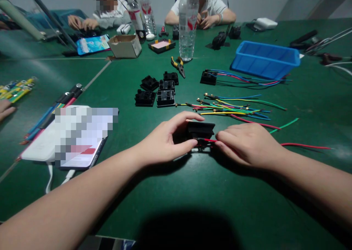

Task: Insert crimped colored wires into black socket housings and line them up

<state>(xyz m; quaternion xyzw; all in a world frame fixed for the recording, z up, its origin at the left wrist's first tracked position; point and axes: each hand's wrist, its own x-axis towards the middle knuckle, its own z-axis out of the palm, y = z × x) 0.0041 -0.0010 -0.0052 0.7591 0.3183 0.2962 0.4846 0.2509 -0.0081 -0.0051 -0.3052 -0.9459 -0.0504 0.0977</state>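
Observation:
My left hand (176,140) grips a small black plastic housing (201,129) between thumb and fingers, just above the green table. My right hand (244,143) pinches a red wire (210,140) close to its end, which meets the lower side of the housing. The wire's free tail runs out to the right beyond my wrist. How the wire's end sits in the housing is hidden. Past my hands lies a loose bunch of coloured wires (231,109) with brass-coloured terminals. Several similar black housings (165,97) stand in a group at the left of the wires.
Beyond the housings are yellow-handled pliers (180,66), a wired housing (208,77), a blue basket (266,57) and a water bottle (188,26). At left lie a phone (88,147), a white power bank (41,143) and wire bundles (55,110). Two people sit across the table.

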